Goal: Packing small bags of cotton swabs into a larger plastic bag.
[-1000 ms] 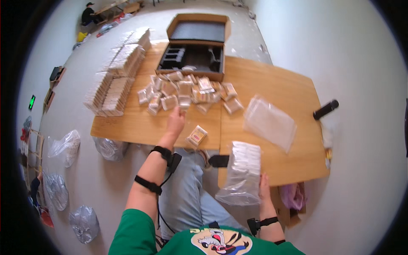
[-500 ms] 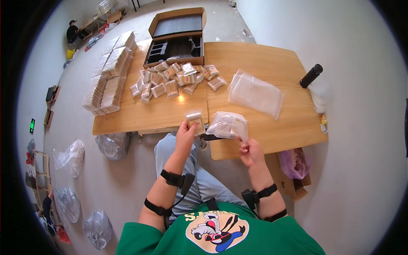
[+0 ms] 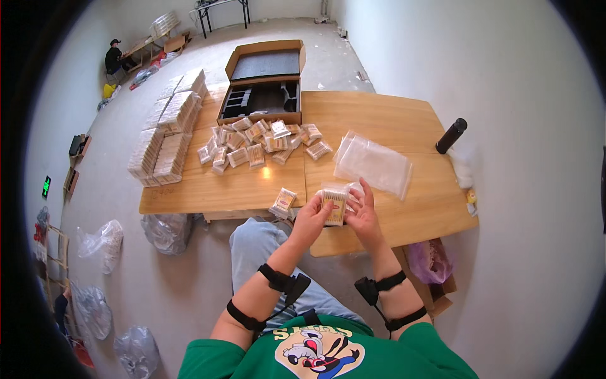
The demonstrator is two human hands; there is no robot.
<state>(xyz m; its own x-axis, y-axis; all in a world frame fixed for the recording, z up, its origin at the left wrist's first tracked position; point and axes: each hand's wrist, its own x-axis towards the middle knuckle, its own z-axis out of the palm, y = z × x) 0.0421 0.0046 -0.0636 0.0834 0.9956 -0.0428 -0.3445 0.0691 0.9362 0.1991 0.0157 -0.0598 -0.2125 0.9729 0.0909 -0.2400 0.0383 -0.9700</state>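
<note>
My left hand is closed on a clear-wrapped packet of cotton swabs, its thumb lying over the front. My right hand is at the packet's right side, index finger stretched up, with the film of a clear plastic bag at its fingers. How far the bag reaches round the packet is hard to tell. To the left of my left hand, another swab packet lies tilted at the table's near edge, on something partly hidden.
Loose swab packets are heaped on the wooden table before an open cardboard box. Wrapped stacks stand at the left. Flat clear bags and a black bottle lie to the right. A person sits far off.
My left hand has let go of one packet at the table edge and moved right to the packet at the bag. My right hand has turned and come closer to it. The view has tilted up.
</note>
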